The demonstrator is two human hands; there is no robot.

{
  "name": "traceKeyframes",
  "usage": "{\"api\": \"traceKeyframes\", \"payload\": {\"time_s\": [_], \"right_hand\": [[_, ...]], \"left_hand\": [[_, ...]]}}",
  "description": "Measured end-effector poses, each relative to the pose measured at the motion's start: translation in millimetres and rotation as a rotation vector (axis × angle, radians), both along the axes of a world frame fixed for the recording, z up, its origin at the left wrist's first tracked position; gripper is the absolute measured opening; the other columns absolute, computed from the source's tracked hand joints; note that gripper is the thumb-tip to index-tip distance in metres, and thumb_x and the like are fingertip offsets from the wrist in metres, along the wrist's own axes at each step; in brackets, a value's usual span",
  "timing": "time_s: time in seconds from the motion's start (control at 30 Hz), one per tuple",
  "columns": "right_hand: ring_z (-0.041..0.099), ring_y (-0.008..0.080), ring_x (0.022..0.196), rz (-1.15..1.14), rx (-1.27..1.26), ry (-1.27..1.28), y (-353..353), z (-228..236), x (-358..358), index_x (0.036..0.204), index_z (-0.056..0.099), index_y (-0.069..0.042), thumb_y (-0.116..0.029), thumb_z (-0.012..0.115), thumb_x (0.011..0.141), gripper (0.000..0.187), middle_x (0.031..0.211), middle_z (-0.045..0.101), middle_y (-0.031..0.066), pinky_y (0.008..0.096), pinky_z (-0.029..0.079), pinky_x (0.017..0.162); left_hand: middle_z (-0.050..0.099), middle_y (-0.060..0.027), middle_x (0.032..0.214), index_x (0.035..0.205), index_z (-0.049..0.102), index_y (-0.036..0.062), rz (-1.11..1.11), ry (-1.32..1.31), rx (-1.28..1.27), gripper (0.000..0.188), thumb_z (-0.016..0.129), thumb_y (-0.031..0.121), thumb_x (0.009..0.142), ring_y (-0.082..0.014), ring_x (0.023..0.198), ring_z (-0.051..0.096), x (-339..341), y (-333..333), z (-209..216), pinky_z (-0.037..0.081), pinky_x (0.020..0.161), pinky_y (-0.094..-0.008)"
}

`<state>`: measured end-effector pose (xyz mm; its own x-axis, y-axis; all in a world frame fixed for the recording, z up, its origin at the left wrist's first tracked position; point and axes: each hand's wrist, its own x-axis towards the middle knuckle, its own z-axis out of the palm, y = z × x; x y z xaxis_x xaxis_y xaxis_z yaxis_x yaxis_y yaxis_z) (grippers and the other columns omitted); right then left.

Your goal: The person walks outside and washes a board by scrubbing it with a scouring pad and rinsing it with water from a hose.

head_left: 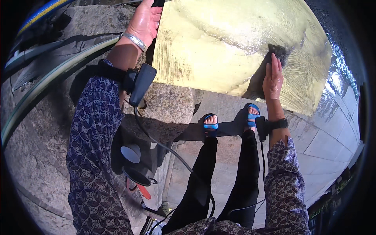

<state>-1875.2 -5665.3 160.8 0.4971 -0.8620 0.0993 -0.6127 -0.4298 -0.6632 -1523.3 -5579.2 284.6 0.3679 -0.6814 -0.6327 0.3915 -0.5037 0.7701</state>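
A large yellow board (203, 58), wet and streaked with dark smears, tilts across the upper middle. My left hand (145, 24), with a silver bracelet at the wrist, is at its left edge; the fingers bend against that edge and seem to grip it, the tips partly hidden. Over the board's lower right part my right hand (273, 80) lies with its fingers stretched out. At those fingertips is a dark, rough-edged patch (278, 54); whether it is a scrubbing pad or dirt, I cannot make out. The hand's shadow falls on the board beside it.
A rough stone block (160, 109) stands below the board's left side. Pale hoses (58, 76) curve at the left. Below are a dark pan (137, 175) and a light round dish (130, 153). My feet in blue sandals (210, 122) stand on paving (317, 145); cables hang from both wrists.
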Motion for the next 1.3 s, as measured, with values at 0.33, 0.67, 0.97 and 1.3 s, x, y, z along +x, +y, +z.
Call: {"api": "traceKeyframes", "payload": {"time_s": [0.33,0.67,0.97,1.3], "right_hand": [[0.038,0.0223,0.122,0.591,-0.119,-0.084,40.2,45.9,148.0,0.125,0.044,-0.018,-0.018,0.044,0.086,0.040,0.119,0.052,0.0069,0.0394,0.022,0.104],[0.043,0.0250,0.116,0.580,-0.196,-0.145,47.7,54.3,167.2,0.122,0.047,-0.017,-0.021,0.050,0.084,0.038,0.115,0.055,0.0054,0.0415,0.025,0.101],[0.043,0.0343,0.112,-0.307,-0.115,0.077,-54.5,-39.7,-12.8,0.118,0.048,-0.010,-0.020,0.047,0.087,0.032,0.113,0.055,0.0119,0.0445,0.028,0.094],[0.041,0.0322,0.115,-0.171,0.011,0.128,-16.6,-30.0,-49.5,0.123,0.045,-0.011,-0.020,0.047,0.088,0.037,0.118,0.051,0.0117,0.0432,0.031,0.094]], "left_hand": [[0.059,-0.0157,0.093,0.103,0.049,-0.0035,0.107,0.116,-0.023,0.069,0.042,0.061,0.080,-0.0226,0.090,0.056,18.5,-26.6,-19.2,0.045,0.082,-0.0357],[0.058,-0.0164,0.101,0.103,0.050,-0.0023,0.052,0.166,-0.008,0.066,0.046,0.060,0.080,-0.0229,0.094,0.057,1.2,-39.9,-20.0,0.045,0.084,-0.0347],[0.061,-0.0164,0.093,0.098,0.056,-0.0068,0.000,-0.079,0.264,0.029,0.063,0.015,0.079,-0.0216,0.082,0.061,-21.1,-67.9,-27.1,0.051,0.072,-0.0350],[0.058,-0.0108,0.104,0.107,0.053,-0.0056,0.098,-0.486,0.312,0.036,0.061,0.020,0.082,-0.0174,0.091,0.054,71.5,32.5,-8.4,0.041,0.082,-0.0276]]}}
